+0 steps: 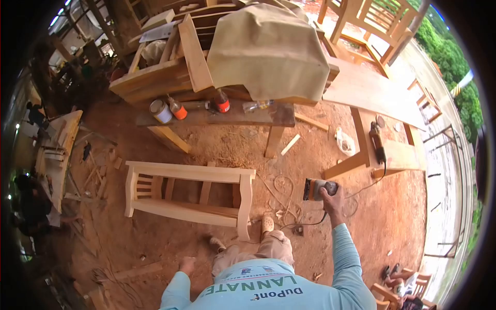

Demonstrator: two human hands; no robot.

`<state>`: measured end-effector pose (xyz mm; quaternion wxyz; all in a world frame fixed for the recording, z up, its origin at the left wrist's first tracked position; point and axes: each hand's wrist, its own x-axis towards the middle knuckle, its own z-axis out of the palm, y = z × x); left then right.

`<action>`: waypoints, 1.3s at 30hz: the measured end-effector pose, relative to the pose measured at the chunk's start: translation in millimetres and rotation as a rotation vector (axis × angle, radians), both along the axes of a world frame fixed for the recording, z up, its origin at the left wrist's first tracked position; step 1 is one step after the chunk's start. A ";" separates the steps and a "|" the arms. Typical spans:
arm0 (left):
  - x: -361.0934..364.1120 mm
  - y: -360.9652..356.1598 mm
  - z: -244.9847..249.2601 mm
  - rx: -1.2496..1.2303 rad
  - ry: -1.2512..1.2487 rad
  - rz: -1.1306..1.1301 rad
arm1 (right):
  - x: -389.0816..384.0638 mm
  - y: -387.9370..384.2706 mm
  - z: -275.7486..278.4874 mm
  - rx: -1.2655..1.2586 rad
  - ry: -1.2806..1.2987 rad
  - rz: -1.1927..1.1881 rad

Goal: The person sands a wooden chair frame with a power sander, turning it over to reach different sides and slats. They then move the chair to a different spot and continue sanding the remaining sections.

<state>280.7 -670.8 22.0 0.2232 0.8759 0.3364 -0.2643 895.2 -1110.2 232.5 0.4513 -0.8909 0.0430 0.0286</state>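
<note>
The right hand reached forward and outward, its grip clamped on a sander above the dirt floor, between the wooden frame and the floor's right edge. The sander's long axis ran crosswise, flat dark end towards the frame. The left hand hung low; I couldn't tell whether it was closed.

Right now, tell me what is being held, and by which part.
The right grip holds a power sander by its rounded dark end, opposite the flat face; nothing shows in the left grip.
</note>
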 end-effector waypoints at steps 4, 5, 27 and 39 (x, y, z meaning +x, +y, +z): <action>40.9 -68.3 16.5 -0.562 -0.172 0.998 | 55.3 -12.9 -47.8 0.069 0.078 0.083; 58.4 -84.7 36.5 -0.700 -0.200 1.316 | 62.1 -7.2 -52.2 0.191 0.089 0.113; 13.9 -201.9 73.9 -0.555 -0.203 1.492 | 359.5 303.4 322.8 -0.077 -0.558 0.253; 41.8 -221.6 115.4 -0.509 -0.122 1.460 | 384.5 348.3 298.2 -0.053 -0.227 0.284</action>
